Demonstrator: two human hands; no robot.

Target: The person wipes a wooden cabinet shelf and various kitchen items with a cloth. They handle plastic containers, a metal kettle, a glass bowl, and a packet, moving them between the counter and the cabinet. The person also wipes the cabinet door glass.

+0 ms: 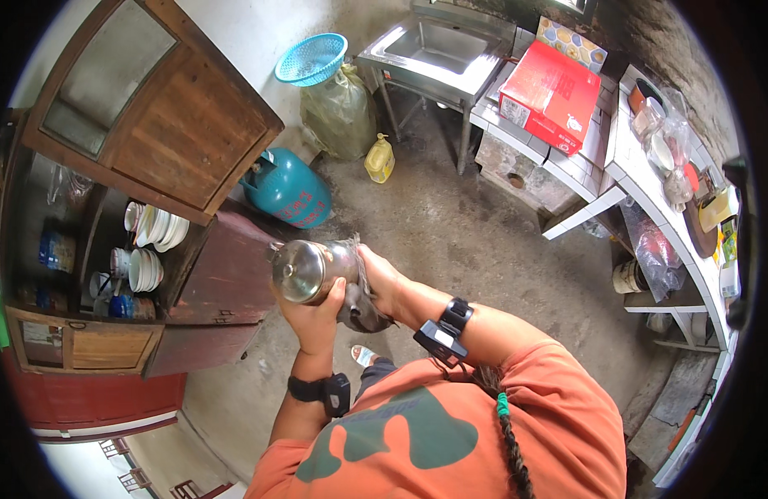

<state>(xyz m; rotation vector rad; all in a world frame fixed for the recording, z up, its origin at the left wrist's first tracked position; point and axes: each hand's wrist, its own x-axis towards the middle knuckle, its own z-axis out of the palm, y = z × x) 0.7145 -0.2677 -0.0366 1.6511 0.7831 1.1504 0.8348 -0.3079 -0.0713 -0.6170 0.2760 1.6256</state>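
Note:
My left hand (312,318) is closed around a rounded metal pot (301,272), with the thumb along its side below the knobbed lid. A grey cloth (362,312) hangs against the pot's other end, and my right hand (380,280) grips there, its fingers partly hidden behind the cloth. The pot is held up in front of me, tilted, its lid towards the cabinet side. Both of my wrists wear black strapped devices.
At the left, a wooden cabinet (190,112) has an open door and holds stacked bowls (145,269). Beyond the pot are a teal gas cylinder (290,187), a yellow pump bottle (379,159) and a bagged bin (338,112). A sink (440,47) and a red box (551,93) are farther right.

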